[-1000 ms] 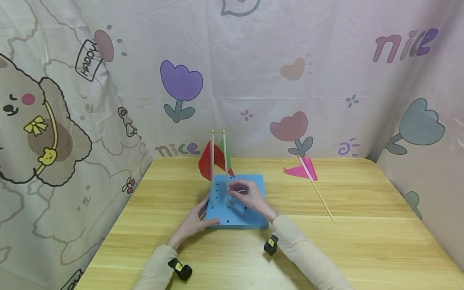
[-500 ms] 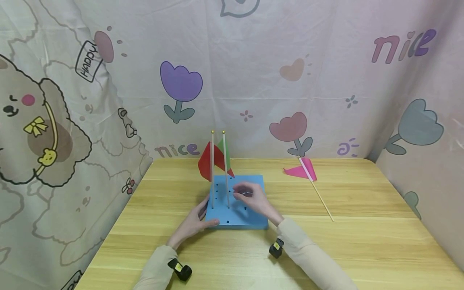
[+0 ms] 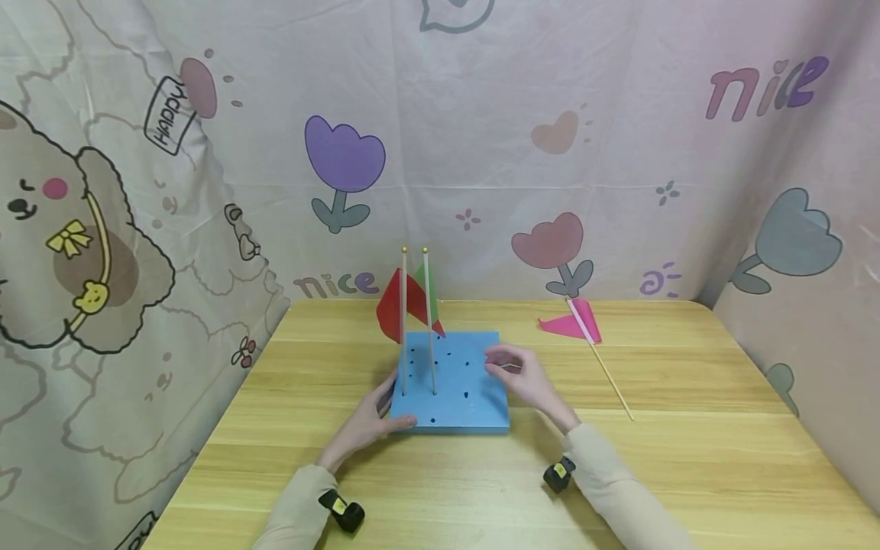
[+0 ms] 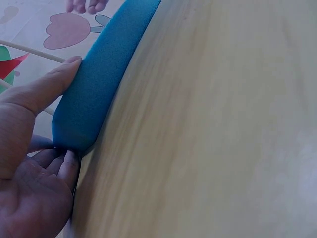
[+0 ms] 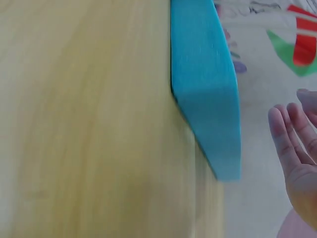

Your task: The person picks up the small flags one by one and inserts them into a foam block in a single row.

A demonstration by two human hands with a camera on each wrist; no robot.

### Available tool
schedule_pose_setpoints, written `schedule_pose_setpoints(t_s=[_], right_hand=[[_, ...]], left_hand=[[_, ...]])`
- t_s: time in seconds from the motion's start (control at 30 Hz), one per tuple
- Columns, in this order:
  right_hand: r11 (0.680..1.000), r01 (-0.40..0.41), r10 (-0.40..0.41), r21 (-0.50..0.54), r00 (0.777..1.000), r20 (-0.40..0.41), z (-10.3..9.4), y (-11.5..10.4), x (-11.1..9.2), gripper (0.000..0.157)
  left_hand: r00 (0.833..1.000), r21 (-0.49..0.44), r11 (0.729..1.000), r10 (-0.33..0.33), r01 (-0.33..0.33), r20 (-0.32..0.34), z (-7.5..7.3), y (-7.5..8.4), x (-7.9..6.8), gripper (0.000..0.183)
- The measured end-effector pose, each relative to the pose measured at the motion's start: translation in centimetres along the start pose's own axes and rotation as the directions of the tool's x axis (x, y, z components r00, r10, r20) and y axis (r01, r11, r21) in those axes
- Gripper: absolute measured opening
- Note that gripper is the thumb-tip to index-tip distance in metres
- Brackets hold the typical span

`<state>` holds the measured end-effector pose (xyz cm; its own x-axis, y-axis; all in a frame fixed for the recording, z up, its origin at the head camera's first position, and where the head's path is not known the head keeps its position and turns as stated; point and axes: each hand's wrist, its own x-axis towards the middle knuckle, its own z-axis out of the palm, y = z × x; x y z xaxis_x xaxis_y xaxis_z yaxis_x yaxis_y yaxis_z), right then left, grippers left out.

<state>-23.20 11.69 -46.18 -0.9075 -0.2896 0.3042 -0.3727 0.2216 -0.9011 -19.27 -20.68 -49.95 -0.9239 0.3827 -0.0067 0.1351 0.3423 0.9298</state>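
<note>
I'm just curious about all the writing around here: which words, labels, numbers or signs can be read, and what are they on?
"HAPPY": boxed sign printed on the cloth backdrop, left side.
"nice": upper-right lettering on that cloth.
"nice": lower lettering on it, just above the table.
Cut-off lettering, bottom left of the cloth: not readable.
Left wrist label, right wrist label: too small to read.
Blue block: no lettering shows.

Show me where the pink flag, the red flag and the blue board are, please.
Pink flag [image 3: 590, 320]: head view, on its cloth.
Red flag [image 3: 390, 309]: head view, on its cloth, left of the pole.
Blue board [image 3: 451, 380]: head view, on its bare top.
</note>
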Motion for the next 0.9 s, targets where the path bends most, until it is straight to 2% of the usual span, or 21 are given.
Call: schedule_pose_setpoints(t_s=[0.23,0.53,0.9], right_hand=[[0.998,-0.035,0.031,-0.049,0.997,-0.076,-2.8,1.8,-1.0,0.034],[0.991,-0.062,0.039,-0.122,0.982,-0.183,-7.4,3.5,-2.9,0.032],[0.961,-0.119,0.043,-0.25,0.956,-0.289,-11.9,4.7,-4.9,0.032]], left_hand=[[1.0,0.009,1.0,-0.012,0.012,-0.004,0.0,0.0,0.0,0.102],[1.0,0.018,1.0,-0.011,0.011,-0.005,0.0,-0.5,0.1,0.102],[1.0,0.015,1.0,0.004,-0.004,0.001,-0.1,-0.5,0.1,0.102]])
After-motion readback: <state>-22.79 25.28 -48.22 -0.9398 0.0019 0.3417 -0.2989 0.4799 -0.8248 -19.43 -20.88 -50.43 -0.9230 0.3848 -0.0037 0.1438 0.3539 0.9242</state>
